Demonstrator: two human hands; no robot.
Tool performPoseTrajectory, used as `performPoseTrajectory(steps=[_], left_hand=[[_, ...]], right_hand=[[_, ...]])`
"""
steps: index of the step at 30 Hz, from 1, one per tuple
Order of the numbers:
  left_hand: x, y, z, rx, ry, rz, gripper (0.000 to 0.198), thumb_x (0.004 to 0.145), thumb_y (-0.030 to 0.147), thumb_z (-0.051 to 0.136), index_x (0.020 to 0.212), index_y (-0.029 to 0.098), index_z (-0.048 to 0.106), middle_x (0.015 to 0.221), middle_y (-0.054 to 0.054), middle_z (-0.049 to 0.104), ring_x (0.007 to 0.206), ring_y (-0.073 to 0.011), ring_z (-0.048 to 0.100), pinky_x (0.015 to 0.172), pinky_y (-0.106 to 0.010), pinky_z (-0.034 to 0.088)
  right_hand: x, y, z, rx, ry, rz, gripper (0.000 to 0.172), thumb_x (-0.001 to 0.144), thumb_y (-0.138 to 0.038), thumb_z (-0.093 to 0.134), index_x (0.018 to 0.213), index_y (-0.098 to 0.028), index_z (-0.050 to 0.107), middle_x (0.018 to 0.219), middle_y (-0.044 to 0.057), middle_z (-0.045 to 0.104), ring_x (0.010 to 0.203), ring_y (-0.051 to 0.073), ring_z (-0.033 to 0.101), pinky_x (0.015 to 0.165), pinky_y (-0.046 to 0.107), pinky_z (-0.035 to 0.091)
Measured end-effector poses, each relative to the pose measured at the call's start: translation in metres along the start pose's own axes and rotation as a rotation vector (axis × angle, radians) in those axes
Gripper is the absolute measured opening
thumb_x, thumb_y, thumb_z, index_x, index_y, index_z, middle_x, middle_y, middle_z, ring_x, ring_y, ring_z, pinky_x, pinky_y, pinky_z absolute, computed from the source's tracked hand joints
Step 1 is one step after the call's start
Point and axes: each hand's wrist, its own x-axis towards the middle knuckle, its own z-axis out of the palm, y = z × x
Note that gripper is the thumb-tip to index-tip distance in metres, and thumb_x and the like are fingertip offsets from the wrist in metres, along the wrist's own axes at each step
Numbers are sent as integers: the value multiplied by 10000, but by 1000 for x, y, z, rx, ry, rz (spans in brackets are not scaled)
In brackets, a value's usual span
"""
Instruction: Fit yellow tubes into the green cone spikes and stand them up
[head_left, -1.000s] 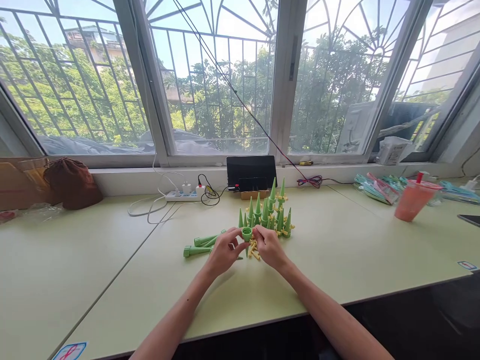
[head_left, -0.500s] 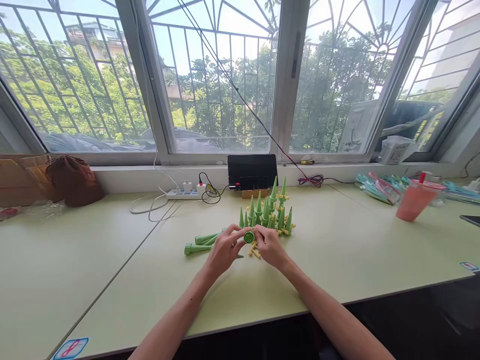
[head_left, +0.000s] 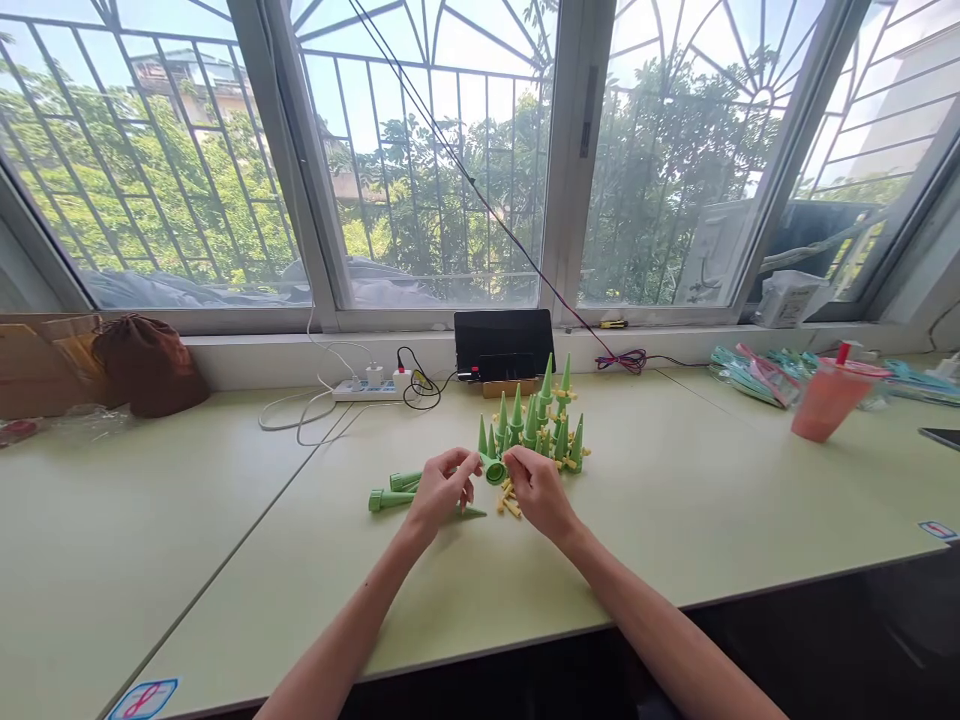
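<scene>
A green plant watering spike [head_left: 495, 472] is between my hands, its round hollow end facing me and its body slanting back to the left. My left hand [head_left: 442, 490] has its thumb and index finger closed at the spike's narrower part, the other fingers curled loosely. At the right of the hollow end, my right hand [head_left: 541, 490] is pinched; what its fingertips hold is hidden. Small yellow valves [head_left: 510, 504] lie in a pile below the spike. Several upright green spikes [head_left: 531, 425] with yellow valves stand behind my hands. More green spikes [head_left: 390, 498] lie to the left.
A tablet [head_left: 504, 335] leans at the back by the windowsill. To its left is a power strip [head_left: 367, 387] with cables. A red drink cup [head_left: 832, 400] and plastic packets [head_left: 757, 375] are at right. A brown drawstring bag [head_left: 154, 365] sits far left.
My left hand has shifted left, away from the spike's wide end. The spike's hollow end has tilted and dropped slightly left. My right hand stays nearly in place.
</scene>
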Motion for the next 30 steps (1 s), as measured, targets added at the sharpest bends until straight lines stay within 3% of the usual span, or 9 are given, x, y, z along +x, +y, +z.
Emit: performPoseTrajectory(steps=[3,6,12,21,30], left_hand=[[-1,4,-1,-54,-172,-116,515,824,618,496,659,134,559,542,-8,547,414,-79,475,402,-196,389],[-2,5,0,-38,-253,-129,516,812,620,520,640,135,554,495,-5,533,414,-82,474,412,-199,382],[-3,1,-2,-21,-247,-88,447,778,593,582,706,157,517,507,15,541,432,-101,507,435,-216,416],[-6,-2,0,144,-224,88,364,824,514,570,799,151,563,508,38,513,431,-89,494,420,-197,417],[-8,-6,3,353,-138,346,251,835,407,594,876,160,602,903,-37,553,591,-79,547,485,-187,488]], right_hand=[[0,0,0,-7,-10,-17,358,970,-356,346,662,-192,422,610,-22,402,568,118,350,546,241,280],[1,1,-1,-5,-15,-28,354,967,-349,351,660,-191,430,619,-17,409,575,120,357,547,240,287],[0,3,-1,-5,-32,-29,368,959,-358,363,633,-192,399,602,-26,383,568,114,328,532,237,268],[0,6,0,7,-39,-4,370,955,-361,357,624,-199,318,578,-43,317,546,107,281,522,245,239],[0,11,2,-32,-43,15,356,949,-332,351,621,-199,309,549,-45,334,516,100,278,502,249,221]])
